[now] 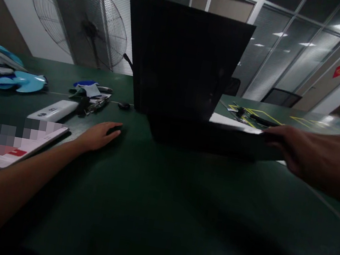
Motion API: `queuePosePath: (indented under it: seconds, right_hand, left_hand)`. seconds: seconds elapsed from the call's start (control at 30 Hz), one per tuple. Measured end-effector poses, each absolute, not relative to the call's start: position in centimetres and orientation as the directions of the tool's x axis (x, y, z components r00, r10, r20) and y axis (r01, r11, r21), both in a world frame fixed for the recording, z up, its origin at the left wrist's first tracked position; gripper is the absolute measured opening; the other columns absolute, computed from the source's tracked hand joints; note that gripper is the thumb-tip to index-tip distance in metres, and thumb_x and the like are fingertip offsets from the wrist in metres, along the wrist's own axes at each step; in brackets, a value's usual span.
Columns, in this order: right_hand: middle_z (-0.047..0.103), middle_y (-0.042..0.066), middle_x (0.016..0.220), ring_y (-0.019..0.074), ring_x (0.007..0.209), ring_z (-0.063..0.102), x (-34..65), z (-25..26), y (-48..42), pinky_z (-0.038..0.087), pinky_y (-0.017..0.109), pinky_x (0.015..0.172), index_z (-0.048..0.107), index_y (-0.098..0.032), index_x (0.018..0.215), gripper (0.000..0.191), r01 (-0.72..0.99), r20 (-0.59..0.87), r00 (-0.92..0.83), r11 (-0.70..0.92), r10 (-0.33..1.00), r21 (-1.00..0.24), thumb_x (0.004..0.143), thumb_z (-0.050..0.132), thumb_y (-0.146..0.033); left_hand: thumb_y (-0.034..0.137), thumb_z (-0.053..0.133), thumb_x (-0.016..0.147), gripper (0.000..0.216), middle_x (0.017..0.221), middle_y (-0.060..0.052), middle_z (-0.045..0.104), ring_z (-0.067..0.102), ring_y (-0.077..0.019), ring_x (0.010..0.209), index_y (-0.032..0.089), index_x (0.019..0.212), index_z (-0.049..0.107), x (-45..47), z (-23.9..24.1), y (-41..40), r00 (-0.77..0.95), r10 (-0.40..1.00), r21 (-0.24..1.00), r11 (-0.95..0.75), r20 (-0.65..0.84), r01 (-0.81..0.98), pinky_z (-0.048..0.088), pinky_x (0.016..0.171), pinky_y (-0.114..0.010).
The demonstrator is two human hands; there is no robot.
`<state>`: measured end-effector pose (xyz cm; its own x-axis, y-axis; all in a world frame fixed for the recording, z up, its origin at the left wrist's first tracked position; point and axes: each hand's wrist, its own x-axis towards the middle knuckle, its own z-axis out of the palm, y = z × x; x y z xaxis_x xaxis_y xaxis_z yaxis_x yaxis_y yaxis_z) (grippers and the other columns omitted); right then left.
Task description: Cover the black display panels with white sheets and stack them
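A large black panel stands upright at the middle of the table, leaning slightly back. In front of its foot runs a low, flat black piece; it is too dark to tell whether the two are one hinged thing, such as a case or a laptop. My right hand is closed on the right end of the low black piece, its fingertips partly hidden and blurred. My left hand rests on the table left of the black piece, apart from it, with thumb and forefinger spread and nothing held.
On the green table at left lie a white flat box, a white device, keys, a small dark object and blue fan-like blades. White paper lies behind at right. A large fan stands beyond.
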<state>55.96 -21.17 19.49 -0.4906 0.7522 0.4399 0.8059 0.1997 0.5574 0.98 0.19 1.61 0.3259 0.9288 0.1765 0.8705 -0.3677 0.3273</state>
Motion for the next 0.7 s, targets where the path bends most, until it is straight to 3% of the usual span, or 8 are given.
queuePosePath:
  seconds: [0.1, 0.17, 0.27, 0.33, 0.4, 0.5, 0.6, 0.7]
  right_hand:
    - [0.074, 0.014, 0.12, 0.0229, 0.094, 0.073, 49.9, 16.0, -21.8, 0.052, 0.031, 0.062, 0.064, -0.016, 0.127, 0.035, 0.657, 0.347, -0.728, 0.46, 0.591, 0.597, 0.105, 0.037, -0.019]
    - [0.069, 0.016, 0.133, 0.0279, 0.107, 0.073, 46.7, 13.5, -21.8, 0.059, 0.036, 0.073, 0.065, -0.015, 0.123, 0.033, 0.575, 0.305, -0.809, 0.57, 0.502, 0.587, 0.103, 0.039, -0.016]
    - [0.062, 0.022, 0.142, 0.0386, 0.11, 0.072, 43.2, 9.5, -21.5, 0.063, 0.045, 0.074, 0.064, -0.016, 0.135, 0.038, 0.506, 0.172, -0.844, 0.646, 0.508, 0.572, 0.101, 0.047, -0.024]
    - [0.058, 0.025, 0.145, 0.0434, 0.111, 0.071, 41.5, 7.2, -21.1, 0.063, 0.05, 0.073, 0.059, -0.018, 0.144, 0.047, 0.497, 0.069, -0.83, 0.677, 0.554, 0.543, 0.099, 0.052, -0.029]
    - [0.054, 0.028, 0.148, 0.0457, 0.114, 0.069, 40.4, 5.8, -20.6, 0.062, 0.053, 0.076, 0.055, -0.016, 0.15, 0.053, 0.491, 0.006, -0.827, 0.716, 0.563, 0.496, 0.1, 0.054, -0.033]
    - [0.055, 0.025, 0.149, 0.0437, 0.121, 0.066, 39.8, 5.6, -19.3, 0.059, 0.058, 0.089, 0.056, -0.015, 0.149, 0.053, 0.505, 0.008, -0.843, 0.788, 0.537, 0.352, 0.103, 0.05, -0.04]
    - [0.063, 0.014, 0.144, 0.0311, 0.126, 0.064, 41.1, 6.3, -16.3, 0.057, 0.05, 0.099, 0.062, -0.02, 0.143, 0.046, 0.518, 0.046, -0.855, 0.848, 0.516, 0.112, 0.108, 0.042, -0.041]
    - [0.068, 0.009, 0.138, 0.0211, 0.124, 0.065, 45.3, 6.2, -11.4, 0.052, 0.042, 0.107, 0.063, -0.023, 0.141, 0.045, 0.674, 0.132, -0.731, 0.739, 0.67, -0.02, 0.109, 0.036, -0.036]
  left_hand:
    - [0.076, 0.031, 0.097, 0.082, 0.149, -0.012, 0.063, 0.057, -0.0335, 0.137, 0.014, 0.142, 0.063, 0.9, 2.1, 0.1, 0.272, 0.942, 0.507, -0.336, 0.197, 0.794, 0.039, 0.12, -0.046]
    - [0.079, 0.026, 0.098, 0.088, 0.146, -0.014, 0.065, 0.057, -0.0319, 0.137, 0.01, 0.138, 0.064, 0.7, 2.1, 0.4, 0.216, 0.953, 0.671, -0.304, 0.215, 0.677, 0.037, 0.121, -0.046]
    - [0.083, 0.025, 0.097, 0.097, 0.141, -0.02, 0.067, 0.063, -0.0303, 0.131, 0.002, 0.135, 0.062, -0.1, 1.8, 1.1, 0.126, 0.968, 0.871, -0.249, 0.216, 0.422, 0.042, 0.118, -0.045]
    - [0.085, 0.032, 0.094, 0.098, 0.14, -0.022, 0.067, 0.063, -0.0316, 0.13, 0.001, 0.133, 0.064, -0.5, 1.6, 1.5, 0.085, 0.972, 0.913, -0.236, 0.22, 0.333, 0.044, 0.117, -0.046]
    - [0.085, 0.047, 0.088, 0.093, 0.14, -0.02, 0.069, 0.062, -0.0342, 0.133, 0.005, 0.131, 0.068, -0.7, 1.5, 1.6, 0.088, 0.97, 0.887, -0.243, 0.226, 0.394, 0.041, 0.12, -0.047]
    - [0.079, 0.058, 0.085, 0.082, 0.148, -0.014, 0.063, 0.057, -0.0363, 0.138, 0.013, 0.132, 0.071, -0.6, 1.7, 1.3, 0.199, 0.953, 0.744, -0.302, 0.228, 0.596, 0.032, 0.125, -0.049]
    - [0.071, 0.055, 0.089, 0.076, 0.162, -0.012, 0.048, 0.046, -0.0353, 0.149, 0.017, 0.14, 0.068, 0.0, 1.8, 0.8, 0.33, 0.919, 0.555, -0.394, 0.217, 0.732, 0.028, 0.127, -0.05]
    - [0.062, 0.048, 0.093, 0.07, 0.167, -0.01, 0.041, 0.035, -0.0324, 0.156, 0.02, 0.147, 0.062, 0.7, 1.8, 0.4, 0.409, 0.894, 0.354, -0.448, 0.185, 0.82, 0.027, 0.127, -0.05]
